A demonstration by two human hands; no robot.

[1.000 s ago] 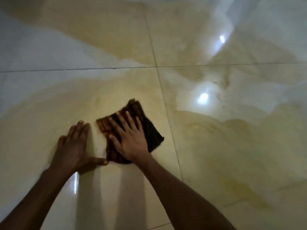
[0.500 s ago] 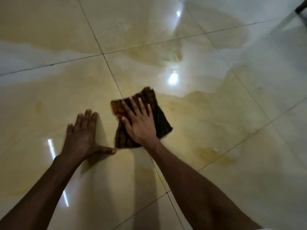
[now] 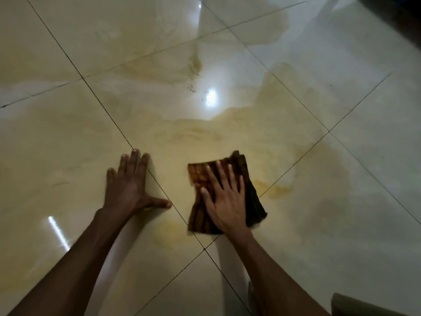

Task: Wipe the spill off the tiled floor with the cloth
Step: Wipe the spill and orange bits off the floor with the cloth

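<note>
A dark brown striped cloth [image 3: 250, 195] lies flat on the glossy cream tiled floor [image 3: 68, 137]. My right hand [image 3: 224, 199] presses down on it with straight, spread fingers. A yellowish wet spill [image 3: 280, 190] spreads across several tiles around the cloth, with a darker patch just right of the cloth and another [image 3: 168, 231] near the grout crossing below it. My left hand [image 3: 129, 185] rests flat on the floor to the left of the cloth, fingers spread, holding nothing.
Dark grout lines [image 3: 109, 117] cross the floor diagonally. A few small dark specks [image 3: 191, 87] lie near a bright light reflection [image 3: 211, 98]. A dark object [image 3: 396, 21] fills the top right corner, and a greyish edge [image 3: 355, 304] shows at bottom right.
My right hand has slid the cloth to the right, away from my left hand, onto the tile across the grout line. The left hand stays planted; the view has tilted.
</note>
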